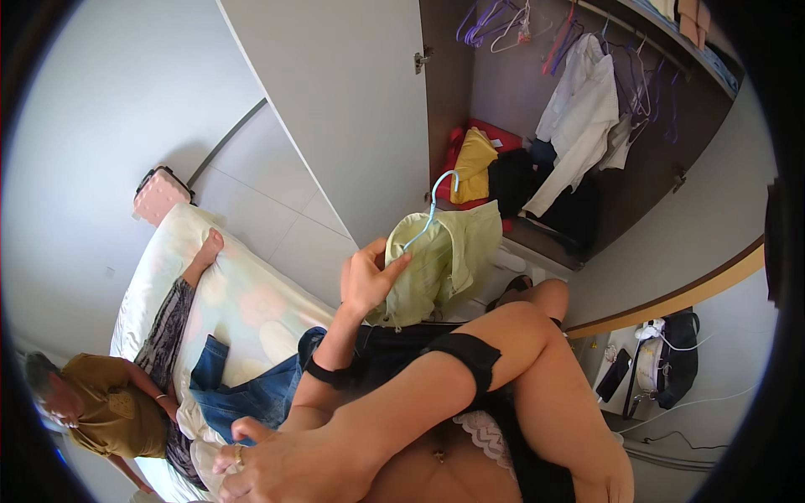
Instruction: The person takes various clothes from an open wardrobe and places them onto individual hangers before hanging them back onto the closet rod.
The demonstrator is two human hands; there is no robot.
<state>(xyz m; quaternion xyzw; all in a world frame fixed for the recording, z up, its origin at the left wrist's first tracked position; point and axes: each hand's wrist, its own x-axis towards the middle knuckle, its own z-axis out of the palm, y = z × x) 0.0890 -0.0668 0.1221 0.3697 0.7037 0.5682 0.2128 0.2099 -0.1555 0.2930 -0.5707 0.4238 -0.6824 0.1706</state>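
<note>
My left hand (366, 276) grips a light green garment (434, 258) near its top edge, with the thumb pressed on the near side. A light blue clothes hanger (433, 207) rises out of the garment, hook upward, its lower part inside the cloth. Across my body at the lower left reaches my right hand (283, 465), a ring on one finger. Its fingers are bent near pale cloth (204, 462); whether they hold it, I cannot tell. Blue jeans (245, 390) lie on the bed just beyond that hand.
An open wardrobe (509, 69) holds a white shirt (575, 107), several hangers (494, 22) and folded clothes (471, 166). Its door (339, 100) stands open. A person (113, 402) sits on the bed (251, 302) at left. A pink suitcase (162, 195) stands beyond; a black bag (679, 364) is at right.
</note>
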